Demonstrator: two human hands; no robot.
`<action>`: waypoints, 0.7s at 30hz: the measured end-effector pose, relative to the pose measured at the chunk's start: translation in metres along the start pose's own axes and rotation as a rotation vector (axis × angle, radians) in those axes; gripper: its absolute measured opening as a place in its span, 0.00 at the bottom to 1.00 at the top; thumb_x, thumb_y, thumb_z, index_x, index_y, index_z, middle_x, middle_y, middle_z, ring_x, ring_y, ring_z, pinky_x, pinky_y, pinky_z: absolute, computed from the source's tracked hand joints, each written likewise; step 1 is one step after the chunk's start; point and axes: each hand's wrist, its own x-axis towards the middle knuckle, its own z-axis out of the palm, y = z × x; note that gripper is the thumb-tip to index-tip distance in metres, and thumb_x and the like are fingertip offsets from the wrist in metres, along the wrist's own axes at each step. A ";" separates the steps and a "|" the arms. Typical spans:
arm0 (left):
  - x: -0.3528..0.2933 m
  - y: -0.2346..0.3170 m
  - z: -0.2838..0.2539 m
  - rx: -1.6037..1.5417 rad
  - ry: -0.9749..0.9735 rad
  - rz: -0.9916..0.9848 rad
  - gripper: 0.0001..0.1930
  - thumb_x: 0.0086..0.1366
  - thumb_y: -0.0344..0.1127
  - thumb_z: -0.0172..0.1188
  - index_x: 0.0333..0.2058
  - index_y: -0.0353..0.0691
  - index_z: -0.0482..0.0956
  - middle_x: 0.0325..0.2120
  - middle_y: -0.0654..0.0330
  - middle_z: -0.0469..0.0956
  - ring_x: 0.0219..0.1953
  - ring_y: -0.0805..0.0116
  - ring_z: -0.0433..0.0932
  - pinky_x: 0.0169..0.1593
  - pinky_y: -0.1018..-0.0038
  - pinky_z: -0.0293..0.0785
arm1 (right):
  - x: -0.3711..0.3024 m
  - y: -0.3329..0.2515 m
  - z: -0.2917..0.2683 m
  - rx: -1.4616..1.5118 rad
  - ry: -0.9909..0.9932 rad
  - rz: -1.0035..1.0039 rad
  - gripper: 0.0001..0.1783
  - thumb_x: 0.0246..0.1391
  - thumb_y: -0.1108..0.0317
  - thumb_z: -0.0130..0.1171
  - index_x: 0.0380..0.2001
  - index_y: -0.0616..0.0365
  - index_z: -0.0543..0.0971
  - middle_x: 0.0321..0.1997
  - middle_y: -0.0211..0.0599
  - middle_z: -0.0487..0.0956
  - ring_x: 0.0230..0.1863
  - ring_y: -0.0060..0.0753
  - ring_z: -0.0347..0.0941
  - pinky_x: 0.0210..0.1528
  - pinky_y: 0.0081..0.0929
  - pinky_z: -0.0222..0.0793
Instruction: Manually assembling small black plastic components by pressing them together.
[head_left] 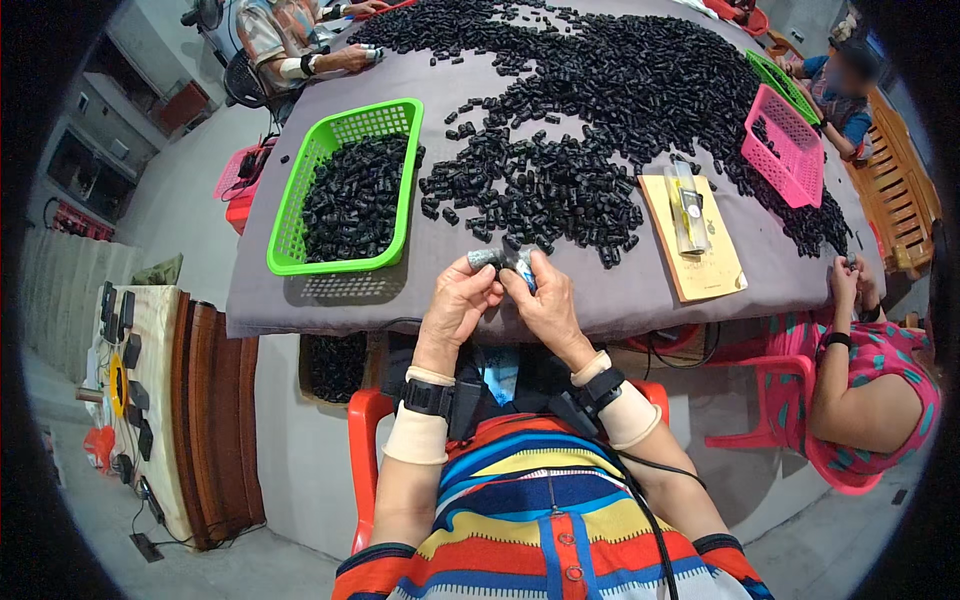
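Note:
My left hand and my right hand meet just over the near edge of the table, fingers closed in a pinch. Between the fingertips is a small black piece, partly hidden by the fingers; it looks like the short black cylinders around it. Grey wrapping covers a left fingertip, and something light and blue shows at the right fingers. Just beyond the hands lies a loose heap of short black cylindrical pieces. Left of it stands a bright green basket holding many of the same pieces.
A yellowish pad bears a clear case right of the heap. Farther right are a pink basket and a green basket. Three other people work around the grey-covered table. A box of black pieces sits below.

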 end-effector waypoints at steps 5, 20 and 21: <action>0.000 0.001 -0.007 0.013 -0.038 -0.044 0.07 0.60 0.27 0.54 0.38 0.36 0.73 0.27 0.63 0.75 0.23 0.78 0.71 0.25 0.84 0.66 | 0.000 0.007 0.002 -0.030 0.001 -0.019 0.16 0.48 0.62 0.59 0.23 0.61 0.66 0.19 0.45 0.71 0.21 0.48 0.69 0.24 0.36 0.63; 0.000 -0.004 0.001 -0.025 0.051 -0.022 0.11 0.61 0.24 0.53 0.43 0.33 0.73 0.25 0.61 0.75 0.22 0.75 0.73 0.22 0.83 0.70 | 0.002 0.005 0.003 -0.030 0.011 0.008 0.18 0.49 0.58 0.59 0.21 0.60 0.66 0.18 0.45 0.72 0.19 0.47 0.69 0.23 0.36 0.62; 0.000 -0.004 -0.001 -0.025 0.021 -0.023 0.11 0.61 0.24 0.53 0.43 0.33 0.73 0.26 0.60 0.76 0.23 0.74 0.75 0.23 0.82 0.72 | 0.002 0.004 0.003 -0.027 0.017 0.020 0.18 0.49 0.57 0.58 0.21 0.60 0.66 0.18 0.45 0.72 0.19 0.46 0.69 0.23 0.36 0.61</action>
